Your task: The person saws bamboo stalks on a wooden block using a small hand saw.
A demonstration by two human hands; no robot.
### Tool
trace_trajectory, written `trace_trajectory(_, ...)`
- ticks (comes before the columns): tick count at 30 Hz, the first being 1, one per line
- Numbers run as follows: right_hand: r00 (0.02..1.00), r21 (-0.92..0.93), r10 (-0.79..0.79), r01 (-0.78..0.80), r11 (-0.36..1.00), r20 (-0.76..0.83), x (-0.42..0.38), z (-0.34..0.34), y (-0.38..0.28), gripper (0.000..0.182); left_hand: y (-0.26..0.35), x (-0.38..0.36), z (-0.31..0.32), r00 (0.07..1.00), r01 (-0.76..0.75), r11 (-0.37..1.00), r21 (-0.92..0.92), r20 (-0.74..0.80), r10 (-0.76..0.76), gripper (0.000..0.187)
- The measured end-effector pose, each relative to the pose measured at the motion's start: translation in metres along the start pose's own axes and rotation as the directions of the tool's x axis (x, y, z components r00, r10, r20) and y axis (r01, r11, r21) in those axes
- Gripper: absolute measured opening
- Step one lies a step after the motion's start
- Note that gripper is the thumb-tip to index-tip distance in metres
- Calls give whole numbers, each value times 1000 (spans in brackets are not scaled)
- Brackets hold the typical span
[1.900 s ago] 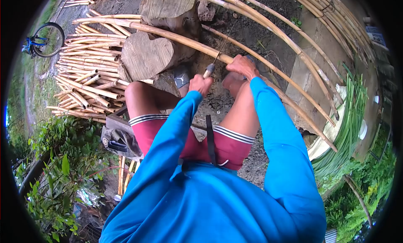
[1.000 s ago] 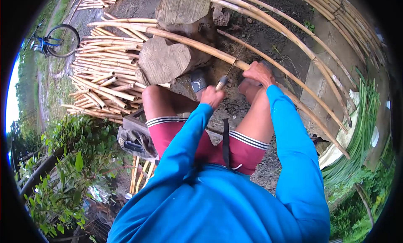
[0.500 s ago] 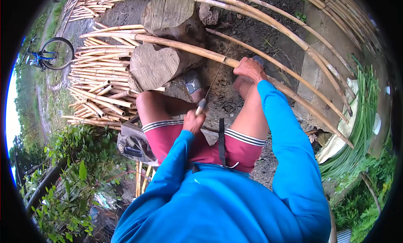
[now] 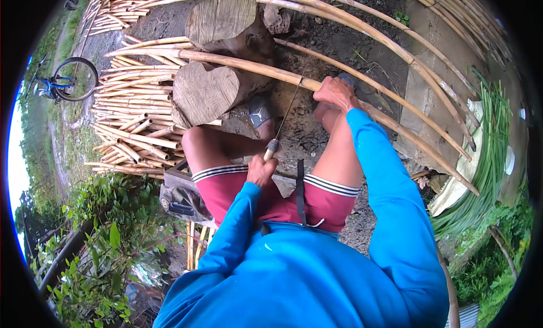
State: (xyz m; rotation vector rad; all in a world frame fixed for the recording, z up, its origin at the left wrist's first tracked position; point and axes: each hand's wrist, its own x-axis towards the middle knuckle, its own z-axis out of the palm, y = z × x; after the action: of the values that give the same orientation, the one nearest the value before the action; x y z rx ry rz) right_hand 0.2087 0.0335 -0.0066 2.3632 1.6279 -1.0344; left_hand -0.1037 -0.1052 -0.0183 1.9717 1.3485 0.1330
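Note:
My left hand [image 4: 262,170] is closed round the pale handle of a long-bladed knife [image 4: 287,114], held in front of my lap. Its thin dark blade is seen nearly edge-on and points away from me, with the far end at a bamboo pole [image 4: 243,62]. Whether the edge has cut into the pole cannot be made out. My right hand [image 4: 335,94] grips that same pole just right of the blade, above my right knee. Leftward the pole passes over the cut logs [image 4: 206,90]; its right end reaches towards a heap of long green leaves [image 4: 492,158].
Many cut bamboo pieces [image 4: 133,110] are piled at the left. More long poles [image 4: 390,36] curve across the top and right. A second log [image 4: 220,16] stands behind the first. A bicycle [image 4: 73,79] and leafy plants [image 4: 107,215] are at the left.
My left hand and the knife have shifted slightly back towards my body, the blade still at the pole. My right hand keeps its grip, and the view has moved a little.

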Motion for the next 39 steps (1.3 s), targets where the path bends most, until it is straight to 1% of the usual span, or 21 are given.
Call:
trace_trajectory(2, 998, -15, -5, 6, 1000, 57, 1, -1, -4, 44, 18, 56, 1, 961, 258, 959, -118, 135, -242, 42)
trace_trajectory(5, 981, 29, 14, -20, 999, 193, 6, -2, -1, 47, 45, 158, 13, 815, 576, 784, -230, 100, -570, 36)
trace_trajectory(6, 972, 27, 27, -34, 999, 232, 1, -6, -4, 48, 51, 144, 8, 809, 584, 775, -239, 103, -578, 36)
trace_trajectory(8, 985, -17, 82, -80, 997, 153, -1, -8, -4, 49, 55, 113, -12, 923, 380, 871, -313, 66, -379, 43)
trace_trajectory(10, 978, -14, 91, -90, 996, 186, 3, -3, 1, 49, 25, 37, 4, 918, 394, 879, -271, 58, -393, 38)
trace_trajectory(12, 999, -20, 0, 1, 1000, 33, 9, 2, 11, 41, 4, -17, 4, 926, 361, 908, -211, -31, -376, 36)
trace_trajectory(13, 974, -19, 77, -75, 997, 213, 8, -7, 5, 46, 26, -11, -13, 911, 409, 884, -225, 44, -410, 36)
trace_trajectory(14, 965, 4, 76, -79, 997, 251, 8, -7, 4, 45, 48, -3, -29, 885, 465, 852, -242, 113, -451, 35)
trace_trajectory(18, 975, -32, 66, -60, 998, 213, 7, -8, 4, 44, 46, 48, -14, 923, 373, 848, -377, 55, -382, 32)
trace_trajectory(20, 979, -46, 59, -51, 998, 196, 8, -4, 10, 41, 53, 71, -12, 855, 517, 779, -355, 171, -489, 38)
trace_trajectory(22, 982, 68, -102, 92, 993, 161, 11, -4, 16, 35, 47, 90, 0, 860, 502, 751, -429, 153, -488, 41)
trace_trajectory(23, 966, 103, -128, 107, 989, 225, 13, -6, 18, 41, 47, 96, 1, 868, 490, 772, -404, 150, -473, 42)
trace_trajectory(24, 967, 93, -132, 113, 989, 220, 13, -8, 21, 41, 50, 102, 1, 876, 479, 791, -379, 147, -460, 42)
trace_trajectory(26, 956, 232, -209, 160, 959, 204, 9, -9, 29, 45, 52, 110, 0, 891, 452, 792, -409, 164, -424, 44)
trace_trajectory(28, 960, 279, -222, 169, 945, 169, 9, -7, 37, 49, 56, 114, -1, 790, 612, 653, -446, 377, -483, 44)
trace_trajectory(29, 958, 276, -221, 166, 947, 183, 10, -5, 40, 48, 57, 110, -2, 836, 548, 692, -471, 342, -429, 44)
trace_trajectory(31, 955, 266, -223, 168, 949, 193, 7, -10, 35, 47, 53, 111, 0, 847, 530, 709, -465, 336, -413, 43)
trace_trajectory(33, 976, 129, -90, 65, 990, 198, 1, -10, 27, 46, 51, 110, 1, 855, 515, 727, -454, 334, -397, 43)
trace_trajectory(35, 983, 111, -64, 45, 993, 174, -3, -12, 21, 43, 54, 111, 0, 904, 426, 650, -629, 318, -285, 40)
trace_trajectory(37, 988, 97, -37, 22, 995, 151, -1, -11, 20, 41, 45, 119, 8, 866, 500, 600, -625, 375, -331, 38)
trace_trajectory(39, 971, 116, -32, 5, 993, 237, 4, -8, 21, 38, 39, 109, 14, 811, 585, 541, -604, 447, -377, 37)
